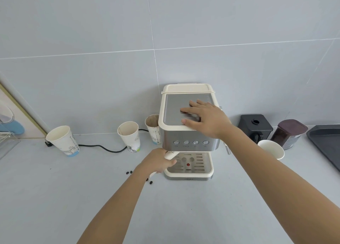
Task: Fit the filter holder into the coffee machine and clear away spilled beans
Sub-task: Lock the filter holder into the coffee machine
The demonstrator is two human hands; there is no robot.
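Observation:
A cream and steel coffee machine (189,142) stands against the grey wall. My right hand (204,117) lies flat on its metal top, fingers spread. My left hand (158,160) is closed around the cream handle of the filter holder (170,155), which reaches in under the machine's front above the drip tray (191,175). The holder's head is hidden under the machine. A few dark coffee beans (129,172) lie on the counter left of the machine, and more beans (150,182) show beside my left forearm.
Three paper cups (63,140) (129,136) (152,128) stand left of the machine, with a black cable (103,148) running behind them. To the right are a white cup (271,149), a black grinder (254,126), a dark bean jar (287,133) and a dark tray (325,142).

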